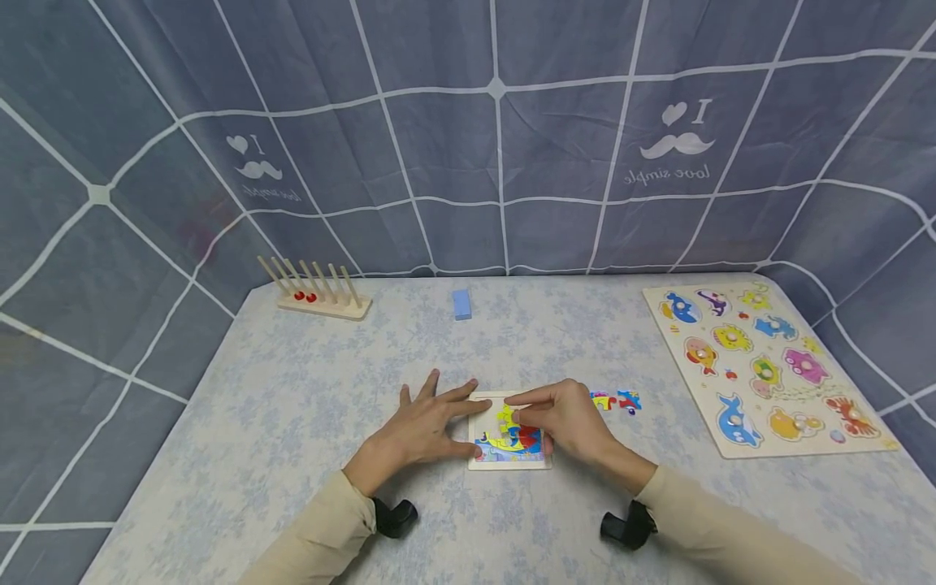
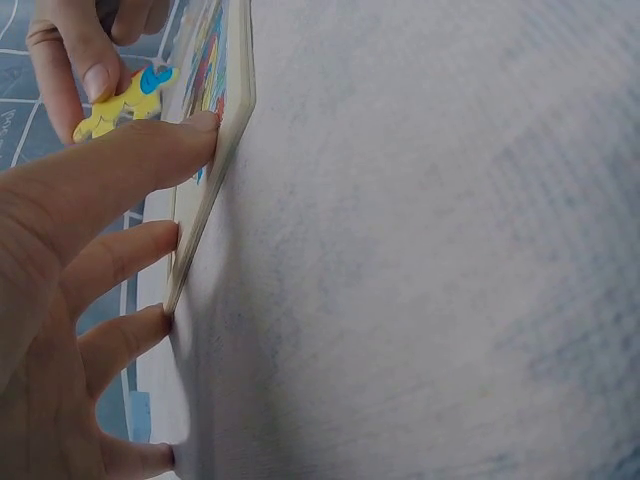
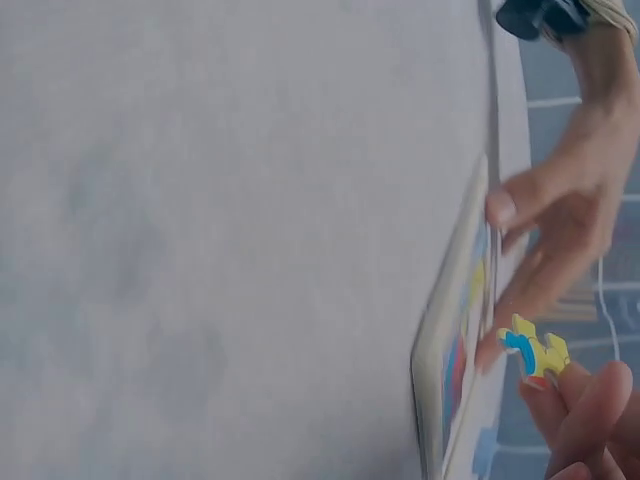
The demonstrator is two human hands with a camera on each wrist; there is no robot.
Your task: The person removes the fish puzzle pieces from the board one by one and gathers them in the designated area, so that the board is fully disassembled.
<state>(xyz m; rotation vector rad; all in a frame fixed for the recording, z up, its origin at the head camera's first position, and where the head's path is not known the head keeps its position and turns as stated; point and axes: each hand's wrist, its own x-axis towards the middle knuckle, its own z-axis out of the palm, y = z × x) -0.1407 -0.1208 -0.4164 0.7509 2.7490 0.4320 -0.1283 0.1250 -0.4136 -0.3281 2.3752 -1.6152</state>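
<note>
A small wooden jigsaw board (image 1: 509, 466) with a pale frame lies on the table, its lower part filled with colourful pieces. My left hand (image 1: 418, 426) spreads its fingers at the board's left side. In the left wrist view the thumb (image 2: 165, 150) rests on the frame and other fingertips touch its edge. My right hand (image 1: 574, 422) pinches a yellow jigsaw piece (image 3: 545, 357) with a blue patch between thumb and fingers, held above the board. Just right of that hand lie loose jigsaw pieces (image 1: 629, 401), partly hidden by it.
A large wooden sea-animal puzzle board (image 1: 702, 406) lies on the right. At the back left stands a wooden peg rack (image 1: 329, 305) with red beads (image 1: 310, 297). A blue block (image 1: 461, 305) is at the back middle. Grey-blue curtains (image 1: 439, 146) enclose the table.
</note>
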